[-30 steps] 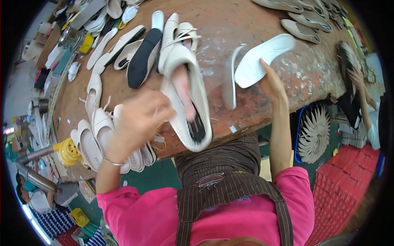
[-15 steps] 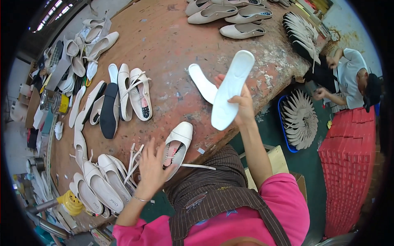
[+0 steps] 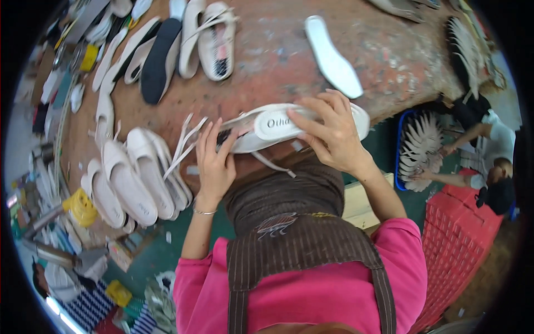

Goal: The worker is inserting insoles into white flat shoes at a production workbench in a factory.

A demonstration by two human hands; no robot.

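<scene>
My left hand (image 3: 214,164) grips the heel end of a cream strappy shoe (image 3: 245,146), which lies sideways near the table's front edge. Dark and pink patches show inside its heel, and a thin strap trails toward my lap. My right hand (image 3: 334,131) is closed around a pale insole (image 3: 270,127) with a printed heel end, laid over the shoe's opening. Whether the rounded white end right of my fingers is insole or shoe toe, I cannot tell. Beyond my right hand, a second white insole (image 3: 334,61) lies on the table.
Cream shoes (image 3: 130,183) stand in a row at the left edge. Farther back are a dark sole (image 3: 158,67) and another strappy pair (image 3: 218,50). At right, a co-worker (image 3: 498,145) reaches into a blue-rimmed basket (image 3: 399,150) of fanned pieces, beside stacked red boxes (image 3: 456,245).
My right hand has brought one insole down from above the table onto the shoe. The shoe has turned sideways, my left hand now gripping its heel. The view has shifted, too.
</scene>
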